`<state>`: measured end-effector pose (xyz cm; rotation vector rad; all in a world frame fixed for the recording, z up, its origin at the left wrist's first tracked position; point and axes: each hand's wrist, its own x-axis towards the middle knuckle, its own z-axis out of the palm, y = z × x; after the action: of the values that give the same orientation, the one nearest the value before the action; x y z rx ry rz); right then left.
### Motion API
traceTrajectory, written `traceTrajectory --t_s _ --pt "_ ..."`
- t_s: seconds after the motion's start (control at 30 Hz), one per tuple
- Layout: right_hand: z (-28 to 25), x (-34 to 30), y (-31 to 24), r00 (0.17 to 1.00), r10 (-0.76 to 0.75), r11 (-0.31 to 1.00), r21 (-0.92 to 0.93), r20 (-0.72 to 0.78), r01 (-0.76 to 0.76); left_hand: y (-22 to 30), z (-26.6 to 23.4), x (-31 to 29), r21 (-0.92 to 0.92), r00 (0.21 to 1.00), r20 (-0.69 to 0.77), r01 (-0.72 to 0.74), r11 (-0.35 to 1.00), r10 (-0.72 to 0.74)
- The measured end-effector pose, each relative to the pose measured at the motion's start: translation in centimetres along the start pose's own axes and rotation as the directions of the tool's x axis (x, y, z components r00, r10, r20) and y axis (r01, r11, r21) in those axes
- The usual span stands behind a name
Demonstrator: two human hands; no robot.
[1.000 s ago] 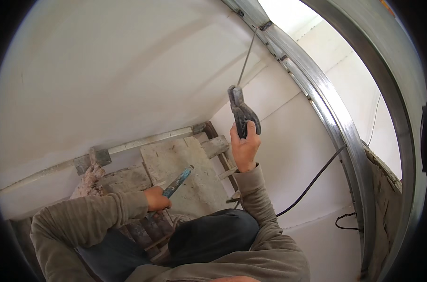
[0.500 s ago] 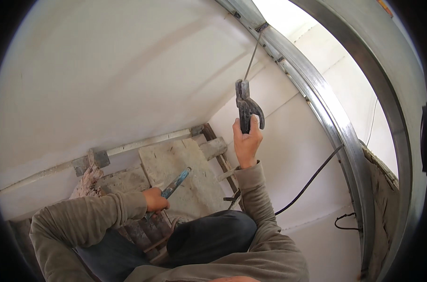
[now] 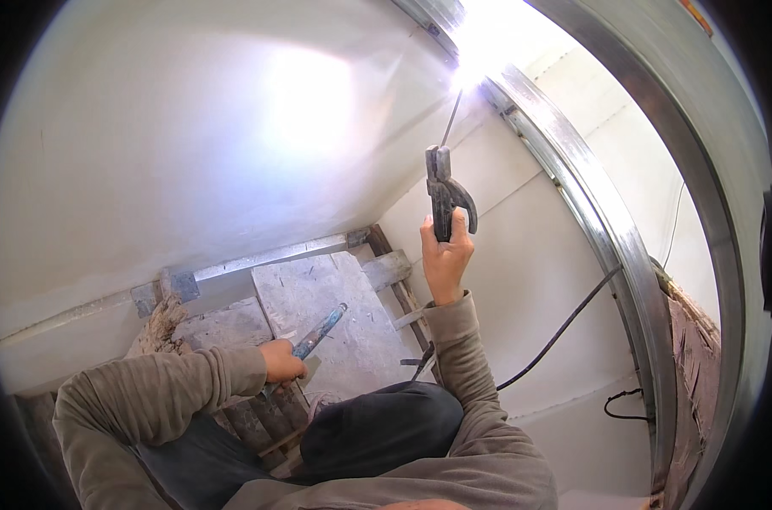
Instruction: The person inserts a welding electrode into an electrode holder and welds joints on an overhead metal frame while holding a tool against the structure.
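My right hand (image 3: 447, 265), raised in front of me, grips a black welding electrode holder (image 3: 442, 191). A thin welding rod (image 3: 451, 119) points up from its jaws to a metal frame (image 3: 564, 144). At the rod's tip a bright white-blue arc (image 3: 479, 59) burns and hides the spot on the frame. Lower and to the left, my left hand (image 3: 282, 362) is closed around a worn blue tool (image 3: 320, 330), shaped like a tube or handle. Its upper end points away to the right; what its lower end looks like is mostly hidden.
A board (image 3: 326, 297) lies on wooden planks beyond my knees. Pale walls (image 3: 165, 153) rise on the left and ahead. A black cable (image 3: 560, 330) runs from behind my right arm to the frame, and a curved metal bar (image 3: 701, 153) stands at the far right.
A bright arc has lit up at the rod's tip, throwing glare on the wall and frame. My hands have hardly moved.
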<state>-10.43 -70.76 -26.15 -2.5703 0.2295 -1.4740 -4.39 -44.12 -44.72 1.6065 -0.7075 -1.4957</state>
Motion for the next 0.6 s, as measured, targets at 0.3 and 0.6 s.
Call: traceTrajectory --t_s 0.3,0.6 --pt "0.3 0.2 0.2 1.0 -0.016 0.999 0.043 -0.014 0.017 0.6 -0.7 -1.1 0.169 0.994 -0.008 -0.107 0.98 0.11" --pt "0.7 -0.2 0.1 0.996 0.088 0.993 0.08 -0.033 -0.085 1.1 -0.3 -1.8 0.08 1.0 -0.007 -0.029 0.996 0.03"
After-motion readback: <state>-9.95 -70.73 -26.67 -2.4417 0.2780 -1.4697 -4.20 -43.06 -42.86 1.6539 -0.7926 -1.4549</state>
